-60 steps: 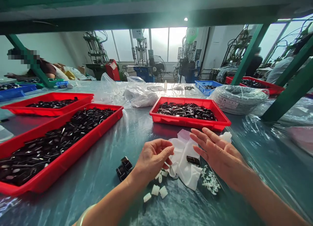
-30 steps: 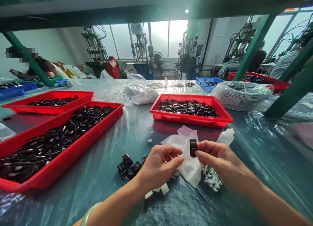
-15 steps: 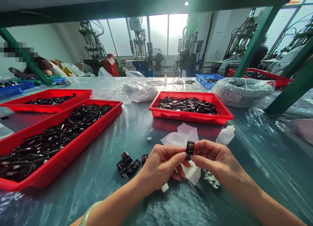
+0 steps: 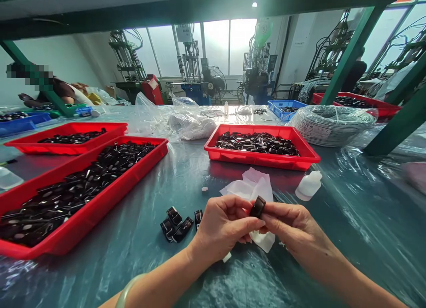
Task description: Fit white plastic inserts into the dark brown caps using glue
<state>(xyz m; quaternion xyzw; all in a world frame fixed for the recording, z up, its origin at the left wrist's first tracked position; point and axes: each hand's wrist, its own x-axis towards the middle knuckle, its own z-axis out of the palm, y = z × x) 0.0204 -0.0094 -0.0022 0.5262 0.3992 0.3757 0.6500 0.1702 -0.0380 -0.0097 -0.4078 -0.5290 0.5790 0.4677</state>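
Note:
Between the fingertips of my left hand (image 4: 223,223) and my right hand (image 4: 289,221) is a small glossy black plastic part (image 4: 258,207). Both hands pinch it, one from each side, above the table. Beneath them lies a crumpled white tissue (image 4: 248,186), partly covered by my hands. Left of my left hand sits a small group of similar black parts (image 4: 175,225), and one more is half hidden behind that hand. A white squeeze bottle (image 4: 308,186) stands beyond my right hand. A small white cap (image 4: 204,189) lies on the table.
A red tray (image 4: 261,159) full of black parts stands ahead; two more red trays, a long one (image 4: 100,208) and a shorter one (image 4: 66,148), are at left. A wrapped cable coil (image 4: 333,126) lies at right near a green post (image 4: 392,121). A person (image 4: 60,92) sits far left.
The black part has been tilted and turned between my fingers, and lowered a little. My hands have drawn closer together, and my right hand now covers most of the small white pieces on the table.

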